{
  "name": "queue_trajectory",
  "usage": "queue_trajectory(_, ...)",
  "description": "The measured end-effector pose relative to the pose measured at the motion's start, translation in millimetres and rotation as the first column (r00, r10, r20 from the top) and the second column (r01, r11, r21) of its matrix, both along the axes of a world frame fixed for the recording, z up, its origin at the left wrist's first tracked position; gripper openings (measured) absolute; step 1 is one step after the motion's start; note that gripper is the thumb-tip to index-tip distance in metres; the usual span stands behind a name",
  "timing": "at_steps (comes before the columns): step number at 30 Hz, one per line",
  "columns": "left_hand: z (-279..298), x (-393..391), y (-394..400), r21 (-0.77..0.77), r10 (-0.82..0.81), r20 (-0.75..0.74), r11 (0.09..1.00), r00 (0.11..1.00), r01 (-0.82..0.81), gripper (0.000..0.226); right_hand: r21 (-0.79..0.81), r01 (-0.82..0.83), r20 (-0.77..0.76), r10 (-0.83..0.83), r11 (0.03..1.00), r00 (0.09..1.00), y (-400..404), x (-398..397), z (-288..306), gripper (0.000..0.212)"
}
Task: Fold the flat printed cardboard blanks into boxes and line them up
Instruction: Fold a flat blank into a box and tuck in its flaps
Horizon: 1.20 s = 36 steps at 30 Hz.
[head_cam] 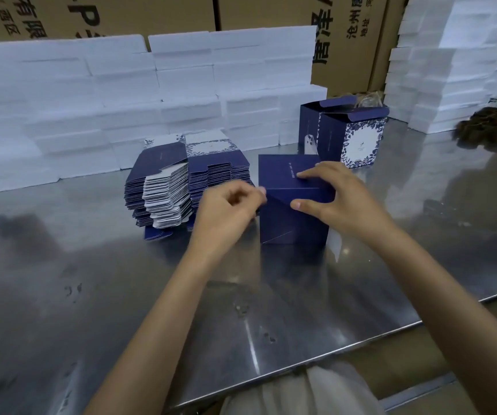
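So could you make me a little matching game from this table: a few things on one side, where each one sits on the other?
Things:
1. stack of flat blanks
2. box being folded
3. finished boxes
4. white foam blocks

Places:
A. under both hands, mid-table
B. walled up along the back
C. left of the hands
D. behind the right hand

Pairs: 1-C, 2-A, 3-D, 4-B
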<state>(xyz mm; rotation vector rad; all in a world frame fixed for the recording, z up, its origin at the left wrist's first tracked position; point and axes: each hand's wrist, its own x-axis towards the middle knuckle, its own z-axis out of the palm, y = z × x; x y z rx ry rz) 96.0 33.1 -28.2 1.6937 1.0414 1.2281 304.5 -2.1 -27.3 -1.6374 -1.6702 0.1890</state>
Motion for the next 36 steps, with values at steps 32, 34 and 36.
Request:
queue_trajectory(32,-12.2,14.6,41.1,0.159,-0.166,0.075,0.975,0.983,0.152,0.022,0.247,-0.095,-0.410,0.193,0.964,0.892,9.1,7.8,-18.4,0.030)
queue_trajectory(34,-11.2,16.5,41.5,0.168,-0.161,0.065,0.975,0.985,0.148,0.021,0.265,-0.083,-0.398,0.187,0.961,0.898,8.4,9.2,-18.5,0.030)
queue_trajectory(36,-11.3,15.5,43.0,0.170,-0.173,0.071,0.973,0.982,0.159,0.022,0.252,-0.108,-0.389,0.203,0.962,0.898,8.3,10.8,-16.4,0.030)
